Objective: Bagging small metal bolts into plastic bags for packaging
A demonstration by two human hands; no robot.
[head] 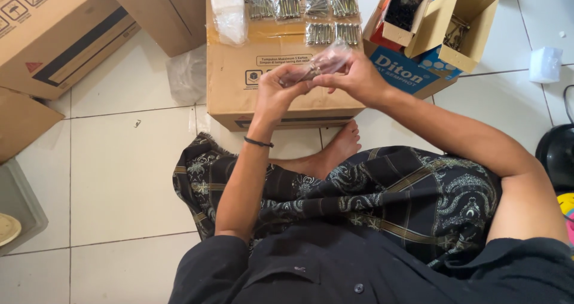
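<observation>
Crinkly clear bag (323,61) between hands (317,82)

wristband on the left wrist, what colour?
Black: a thin wristband just below the left hand. Head view shows it.

1 head-worn view, looking steeply down, close over lap, floor tiles (119,172) beyond

White tiled floor (128,178) carries cardboard boxes (54,35) and a seated person.
</observation>
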